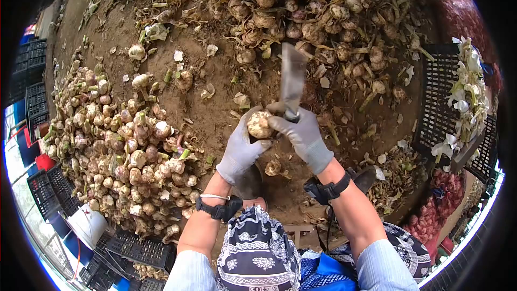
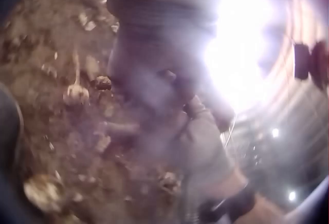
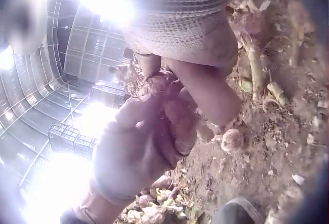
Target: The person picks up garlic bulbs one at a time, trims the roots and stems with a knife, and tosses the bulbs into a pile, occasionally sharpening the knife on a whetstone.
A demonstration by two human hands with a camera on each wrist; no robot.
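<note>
In the head view, my gloved left hand (image 1: 241,148) grips a pale, round garlic bulb (image 1: 260,124) in front of my body. My gloved right hand (image 1: 308,139) holds a knife (image 1: 292,78) whose broad metal blade points away from me; the handle is mostly hidden in the fist. The right thumb reaches over to the side of the bulb. Both hands meet in the right wrist view, the left hand (image 3: 136,149) below and the right hand (image 3: 185,36) above, with the bulb largely covered by fingers. Blur and glare mark the left wrist view.
A heap of garlic bulbs (image 1: 134,151) with short stems lies at the left. Another pile of garlic (image 1: 323,16) with dry stalks spreads ahead. At the right stands a black crate (image 1: 435,97) beside red mesh sacks (image 1: 439,205). Peel scraps litter the dirt floor (image 1: 167,108).
</note>
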